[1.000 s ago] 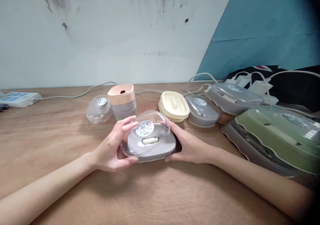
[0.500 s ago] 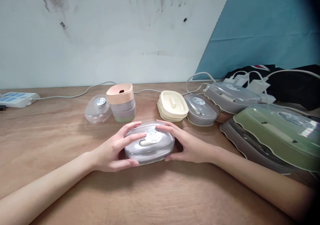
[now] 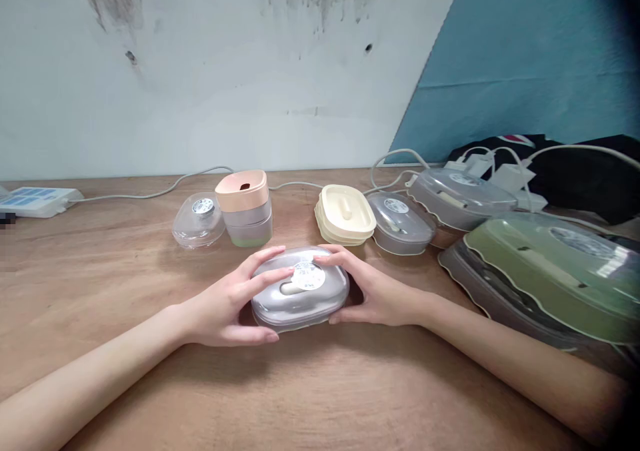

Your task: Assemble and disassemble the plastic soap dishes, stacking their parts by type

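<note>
Gripping the grey box (image 3: 300, 317) at the front middle of the table (image 3: 320, 397), the left hand (image 3: 227, 301) curled round its left side and the right hand (image 3: 373, 287) round its right, fingers on top and thumbs low in front. Its clear lid (image 3: 330, 289) already sat over it, though whether it was fully pressed down could not be told. Behind, a clear cover (image 3: 195, 227) lay loose beside the stacked tubs (image 3: 247, 217) (the peach one on top had nothing over it, so that stack seemed undone). The round label (image 3: 309, 276) on the lid, partly under a left fingertip, carried print too small to read; the cover had a similar sticker (image 3: 203, 206), and no brand was legible.
</note>
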